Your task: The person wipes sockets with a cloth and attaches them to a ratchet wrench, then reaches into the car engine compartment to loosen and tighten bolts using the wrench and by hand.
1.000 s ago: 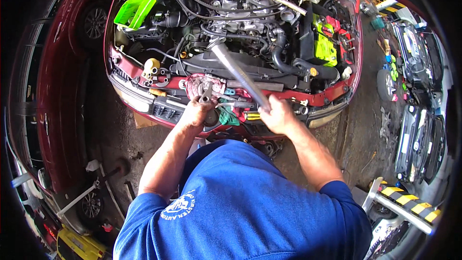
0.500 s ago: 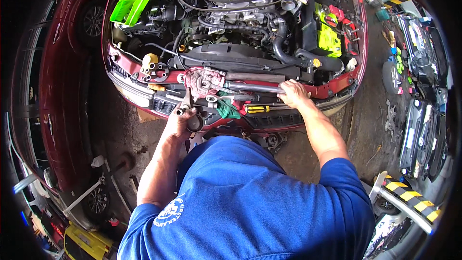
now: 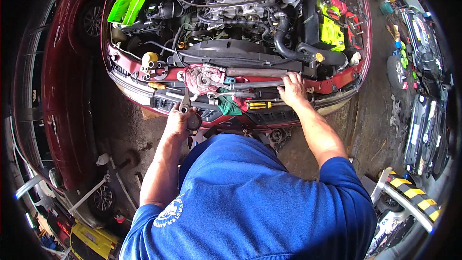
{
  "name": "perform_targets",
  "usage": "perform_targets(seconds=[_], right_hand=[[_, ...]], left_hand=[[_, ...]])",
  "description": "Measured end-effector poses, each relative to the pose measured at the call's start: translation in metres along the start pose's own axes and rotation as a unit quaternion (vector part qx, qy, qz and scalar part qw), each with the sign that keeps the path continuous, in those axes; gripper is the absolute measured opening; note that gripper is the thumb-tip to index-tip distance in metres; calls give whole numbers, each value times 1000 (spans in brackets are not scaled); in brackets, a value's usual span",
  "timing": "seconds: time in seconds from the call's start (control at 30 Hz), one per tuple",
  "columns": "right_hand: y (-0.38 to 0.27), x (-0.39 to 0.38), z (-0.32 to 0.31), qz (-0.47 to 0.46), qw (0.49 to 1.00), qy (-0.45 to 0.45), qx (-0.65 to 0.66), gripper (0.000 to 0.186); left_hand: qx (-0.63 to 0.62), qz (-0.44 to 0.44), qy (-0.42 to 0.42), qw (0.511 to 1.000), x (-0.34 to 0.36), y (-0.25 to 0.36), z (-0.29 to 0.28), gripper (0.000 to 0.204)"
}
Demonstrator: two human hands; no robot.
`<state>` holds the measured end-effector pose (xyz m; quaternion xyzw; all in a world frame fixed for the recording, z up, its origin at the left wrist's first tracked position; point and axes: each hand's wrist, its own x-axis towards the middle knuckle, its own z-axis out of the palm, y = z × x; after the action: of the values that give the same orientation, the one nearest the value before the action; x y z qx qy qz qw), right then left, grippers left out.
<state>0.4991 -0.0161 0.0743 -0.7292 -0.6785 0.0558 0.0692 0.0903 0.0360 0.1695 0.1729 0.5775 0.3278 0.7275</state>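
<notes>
My left hand (image 3: 179, 121) is closed around a metal tool whose tapered, flat end (image 3: 185, 98) points up toward the car's front panel. A dark round cup-like part (image 3: 194, 122) shows beside its fingers; whether it belongs to the tool I cannot tell. My right hand (image 3: 292, 89) lies with fingers spread over the right end of a long metal bar (image 3: 260, 85) on the panel. The bar's left end meets a stained pink rag (image 3: 199, 79). Just below the bar lie a ratchet (image 3: 226, 95), a green cloth (image 3: 230, 106) and a yellow-and-black screwdriver (image 3: 260, 105).
Beyond the panel is an open engine bay (image 3: 231, 14). A bright green tray (image 3: 127, 6) sits at its left, a battery (image 3: 332, 33) at its right. Several sockets (image 3: 154, 70) rest on the panel's left. Another red car (image 3: 67, 86) stands at my left.
The right hand has shifted slightly up and its fingers have spread over the bar's end. The left hand and its tool have moved a little; the tool appears turned.
</notes>
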Motion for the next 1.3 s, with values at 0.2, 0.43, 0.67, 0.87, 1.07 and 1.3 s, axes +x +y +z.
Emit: perform_targets(seconds=[0.2, 0.43, 0.67, 0.87, 1.07, 1.3], right_hand=[[-135, 20, -43, -153, 956, 23, 251, 41], [-239, 36, -89, -151, 928, -173, 292, 45], [-256, 25, -77, -146, 940, -133, 278, 38], [-247, 30, -80, -157, 943, -117, 269, 37], [-229, 35, -116, -92, 905, -137, 391, 29], [-210, 27, -113, -35, 761, -216, 611, 22]], left_hand=[[183, 50, 44, 981, 33, -20, -12, 54], [452, 230, 51, 860, 33, -19, 10, 54], [403, 254, 35, 878, 42, -25, -12, 47], [438, 255, 81, 858, 27, -12, 13, 45], [434, 138, 219, 863, 47, -2, -30, 60], [314, 115, 120, 935, 38, 3, -70, 65]])
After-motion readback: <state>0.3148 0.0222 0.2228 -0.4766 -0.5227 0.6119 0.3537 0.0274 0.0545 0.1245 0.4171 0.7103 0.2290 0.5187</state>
